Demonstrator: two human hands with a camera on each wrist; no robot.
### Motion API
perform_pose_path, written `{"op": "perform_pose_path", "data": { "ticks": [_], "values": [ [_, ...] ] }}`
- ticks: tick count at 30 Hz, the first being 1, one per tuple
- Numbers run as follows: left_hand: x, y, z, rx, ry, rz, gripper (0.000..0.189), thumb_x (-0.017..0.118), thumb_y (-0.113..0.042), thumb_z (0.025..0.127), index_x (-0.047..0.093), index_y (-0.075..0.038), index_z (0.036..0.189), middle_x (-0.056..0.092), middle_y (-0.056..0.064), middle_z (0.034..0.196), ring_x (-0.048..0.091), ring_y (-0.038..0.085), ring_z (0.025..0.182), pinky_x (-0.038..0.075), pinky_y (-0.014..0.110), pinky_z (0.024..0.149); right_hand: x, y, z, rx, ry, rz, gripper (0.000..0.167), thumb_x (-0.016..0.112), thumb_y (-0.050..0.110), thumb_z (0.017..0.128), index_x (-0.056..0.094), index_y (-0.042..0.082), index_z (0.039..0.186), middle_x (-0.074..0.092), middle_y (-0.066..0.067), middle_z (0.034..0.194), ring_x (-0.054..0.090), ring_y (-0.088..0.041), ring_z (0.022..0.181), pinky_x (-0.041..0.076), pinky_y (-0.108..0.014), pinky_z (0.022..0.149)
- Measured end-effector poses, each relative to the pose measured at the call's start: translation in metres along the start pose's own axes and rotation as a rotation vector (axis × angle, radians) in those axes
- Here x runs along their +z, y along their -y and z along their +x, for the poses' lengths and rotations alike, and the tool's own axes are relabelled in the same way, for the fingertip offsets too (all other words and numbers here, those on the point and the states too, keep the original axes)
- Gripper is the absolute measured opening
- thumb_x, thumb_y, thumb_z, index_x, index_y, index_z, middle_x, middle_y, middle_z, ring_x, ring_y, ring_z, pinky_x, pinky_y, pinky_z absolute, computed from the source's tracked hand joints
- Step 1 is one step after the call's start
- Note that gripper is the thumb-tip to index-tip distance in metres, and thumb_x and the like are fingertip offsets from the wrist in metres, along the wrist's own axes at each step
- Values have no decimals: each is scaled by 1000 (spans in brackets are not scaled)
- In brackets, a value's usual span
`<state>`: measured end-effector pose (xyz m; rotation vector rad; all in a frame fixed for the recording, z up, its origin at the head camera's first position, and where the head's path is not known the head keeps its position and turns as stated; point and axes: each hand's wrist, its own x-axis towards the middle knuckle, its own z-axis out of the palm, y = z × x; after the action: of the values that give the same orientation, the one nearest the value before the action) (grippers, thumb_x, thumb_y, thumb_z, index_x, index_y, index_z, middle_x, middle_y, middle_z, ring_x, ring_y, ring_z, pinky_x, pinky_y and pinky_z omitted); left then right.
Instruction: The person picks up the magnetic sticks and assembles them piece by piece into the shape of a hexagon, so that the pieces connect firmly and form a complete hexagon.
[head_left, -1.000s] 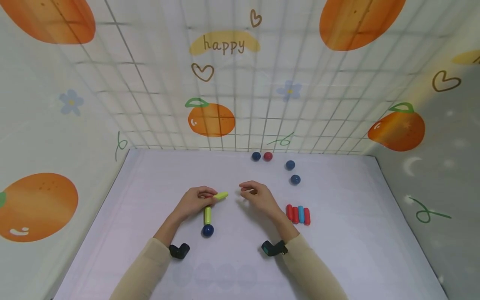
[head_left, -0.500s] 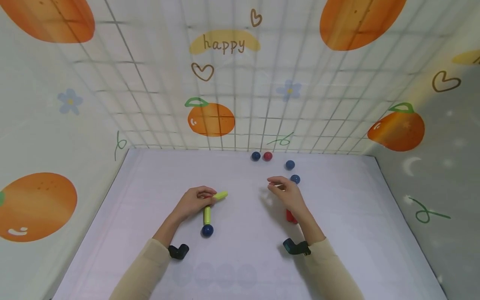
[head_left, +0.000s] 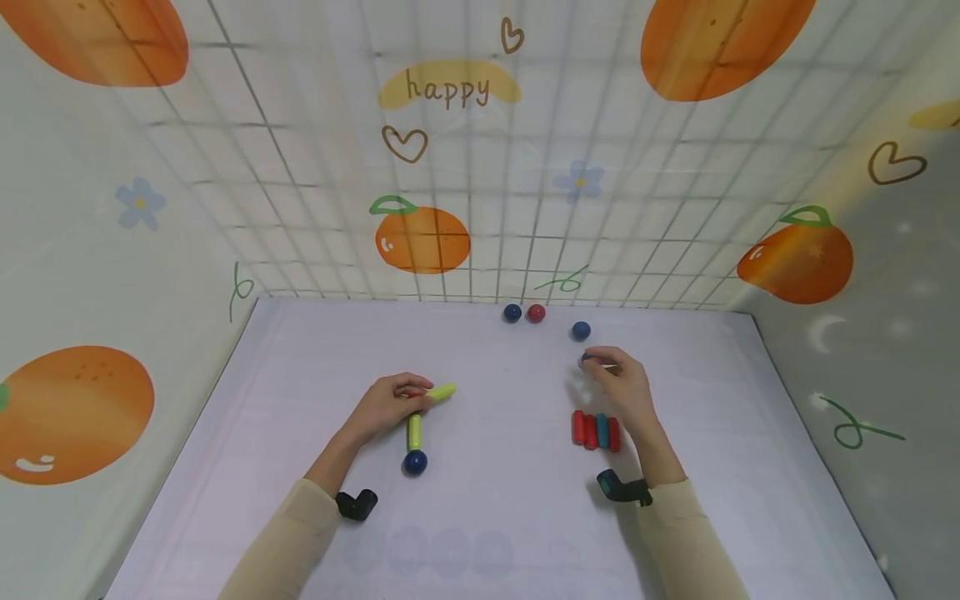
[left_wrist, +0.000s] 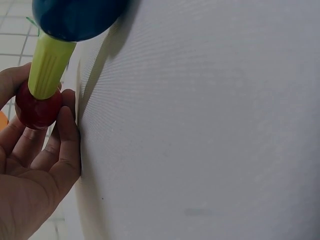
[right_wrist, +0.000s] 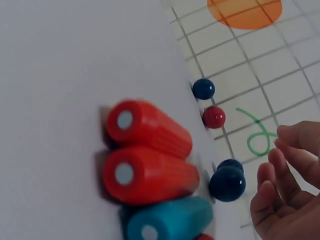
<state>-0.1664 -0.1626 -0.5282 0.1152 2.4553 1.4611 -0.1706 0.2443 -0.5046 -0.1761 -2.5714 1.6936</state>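
Left hand [head_left: 393, 396] pinching glossy red ball [left_wrist: 39, 112]; yellow-green ribbed plastic rod [head_left: 415, 433] links it to glossy dark-blue ball [head_left: 415, 462]. Right hand [head_left: 618, 383] loosely curved, narrow, holding nothing I can see, just beside loose glossy blue ball [right_wrist: 227, 184] on white tabletop [head_left: 465, 492]. Balls look hard, slippery, likely to roll: pinch across widest part. Rod probably stiff, light; grip ribbed middle. Readable writing: "happy" on pale grid-printed backdrop [head_left: 517, 208]. No brand legible on pieces.

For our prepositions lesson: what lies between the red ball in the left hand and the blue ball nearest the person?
In the left wrist view, a yellow-green rod lies between the red ball and the blue ball.
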Motion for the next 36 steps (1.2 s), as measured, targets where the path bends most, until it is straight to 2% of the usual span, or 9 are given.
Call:
{"op": "perform_pose_path", "data": {
  "ticks": [6, 10, 12, 16, 25, 36],
  "values": [
    [1, 0, 0, -4, -5, 8, 29, 80, -29, 86, 74, -18, 112, 72, -4, 99, 67, 15, 88, 52, 33, 78, -6, -12, 12, 105, -38, -31, 32, 67, 23, 97, 65, 13, 128, 59, -15, 120, 55, -30, 105, 48, -35, 79],
    [1, 0, 0, -5, -4, 5, 29, 80, -29, 86, 74, -18, 112, 73, -3, 99, 68, 15, 87, 53, 33, 78, -6, -20, 19, 192, -19, -79, 42, 65, 26, 98, 58, 16, 137, 54, -19, 131, 53, -37, 113, 48, -45, 88],
    [1, 0, 0, -6, -2, 4, 29, 80, -29, 86, 74, -18, 112, 73, -3, 99, 68, 15, 86, 53, 32, 78, -6, -22, 21, 211, -2, -87, 46, 66, 26, 97, 55, 15, 141, 52, -22, 135, 52, -39, 118, 47, -50, 92],
    [1, 0, 1, -11, 2, -3, 28, 81, -29, 86, 74, -18, 111, 73, -4, 99, 68, 15, 86, 53, 32, 78, -4, -27, 25, 208, 29, -90, 50, 66, 22, 97, 51, 12, 144, 51, -24, 136, 50, -41, 122, 43, -55, 97],
    [-1, 0, 0, -9, 24, -52, 30, 80, -28, 87, 73, -15, 113, 74, -2, 99, 69, 15, 86, 53, 29, 75, -3, -30, 29, 182, 50, -179, 53, 67, 22, 97, 50, 11, 146, 54, -26, 131, 51, -42, 119, 46, -55, 94],
    [-1, -1, 0, -7, 20, -44, 29, 80, -27, 87, 74, -16, 112, 73, -3, 98, 69, 15, 85, 53, 32, 78, -1, -32, 29, 155, 57, -233, 50, 66, 21, 97, 51, 10, 144, 56, -26, 129, 52, -41, 116, 47, -54, 91]
  ]
}}
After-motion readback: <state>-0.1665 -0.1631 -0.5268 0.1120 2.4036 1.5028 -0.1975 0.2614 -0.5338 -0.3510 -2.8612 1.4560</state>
